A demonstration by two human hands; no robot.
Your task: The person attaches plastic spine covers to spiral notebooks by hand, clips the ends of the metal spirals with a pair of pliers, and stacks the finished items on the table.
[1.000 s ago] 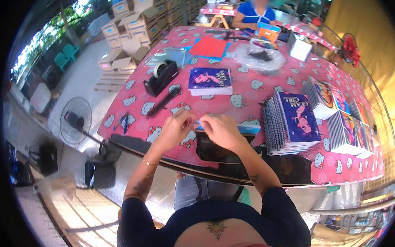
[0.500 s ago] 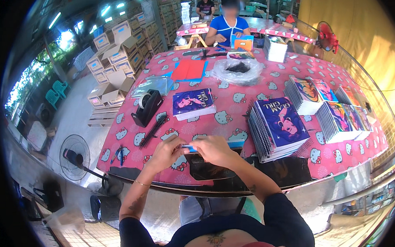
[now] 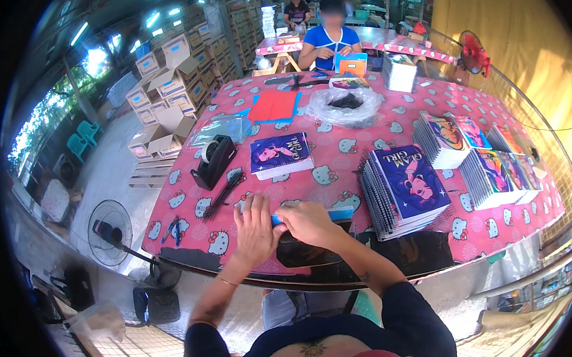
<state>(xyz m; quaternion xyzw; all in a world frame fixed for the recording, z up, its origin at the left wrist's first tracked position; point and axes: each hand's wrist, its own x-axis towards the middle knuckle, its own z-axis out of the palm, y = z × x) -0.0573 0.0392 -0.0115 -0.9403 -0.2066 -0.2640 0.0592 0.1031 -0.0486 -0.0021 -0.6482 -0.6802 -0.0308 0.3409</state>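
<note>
At the table's near edge both hands are on a narrow, blue-edged, flat thing, which looks like a notebook seen edge-on; most of it is hidden. My right hand is closed on its top edge, fingertips pinching. My left hand lies against its left end, fingers stretched out and pointing away from me. Below the hands a dark, glossy, round-cornered piece shows. Just beyond them sits a short stack of purple-covered notebooks, and to the right a taller stack of spiral-bound purple notebooks.
Left of the hands lie black binding wires, a tape dispenser and small pliers-like tools. Further off are red sheets and a clear plastic bag. More notebook stacks stand right. A co-worker sits opposite.
My left hand has opened from a pinch to outstretched fingers and shifted slightly right. My right hand keeps its grip, a little further right. The co-worker's hands have moved.
</note>
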